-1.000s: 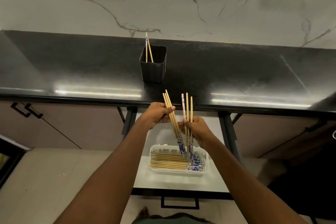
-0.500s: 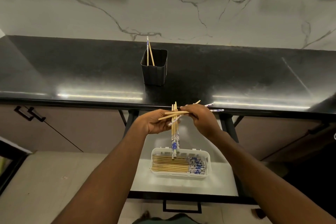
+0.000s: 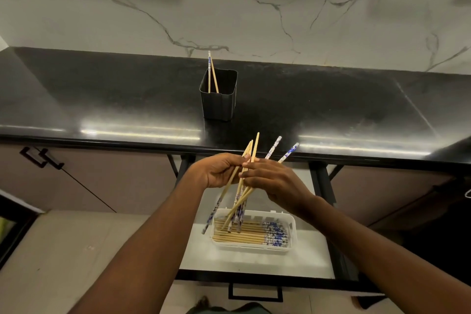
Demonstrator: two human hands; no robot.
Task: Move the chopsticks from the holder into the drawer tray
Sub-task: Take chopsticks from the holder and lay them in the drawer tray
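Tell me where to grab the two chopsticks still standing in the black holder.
Pinch the two chopsticks near their upper ends, coming from above. They lean against the holder's left wall, tops well above the rim, so only that part is free; the holder hides the rest.

Worktop (image 3: 102,99): black, glossy. Black holder (image 3: 218,102) stands upright on it, mid-depth. Open drawer (image 3: 305,257) below front edge: white floor carries white tray (image 3: 291,236), chopsticks lying flat inside.
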